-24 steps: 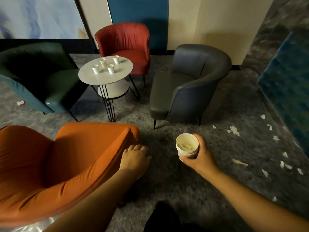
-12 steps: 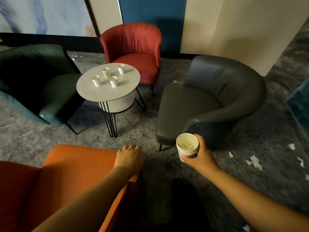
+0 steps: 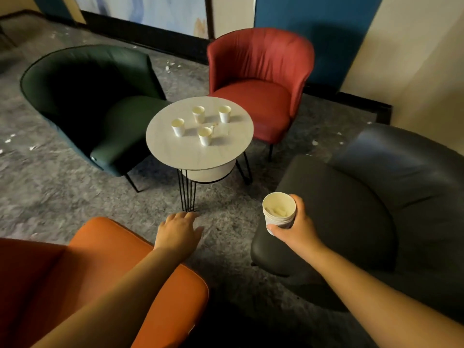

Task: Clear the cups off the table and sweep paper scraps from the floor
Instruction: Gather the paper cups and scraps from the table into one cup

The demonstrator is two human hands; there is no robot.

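Observation:
Several white paper cups stand upright on the round white table [image 3: 175, 156], among them one at the left [image 3: 178, 127], one at the front [image 3: 205, 135] and one at the back right [image 3: 224, 113]. My right hand [image 3: 296, 229] grips a stack of white paper cups [image 3: 279, 212] over the floor, in front of the grey chair. My left hand [image 3: 179, 231] hovers palm down with fingers stretched out, above the floor near the table's black wire legs, holding nothing. White paper scraps [image 3: 170, 66] lie on the floor behind the chairs and at the far left [image 3: 10, 140].
Four armchairs ring the table: dark green [image 3: 82, 96] at the left, red [image 3: 261, 79] behind, dark grey [image 3: 364, 197] at the right, orange [image 3: 88, 285] under my left arm. A narrow strip of grey floor runs between the orange and grey chairs.
The view has closed in on the table, which now sits nearer and more central. My left hand has left the orange chair's arm and reached forward with its fingers straighter. The cup stack stays in my right hand.

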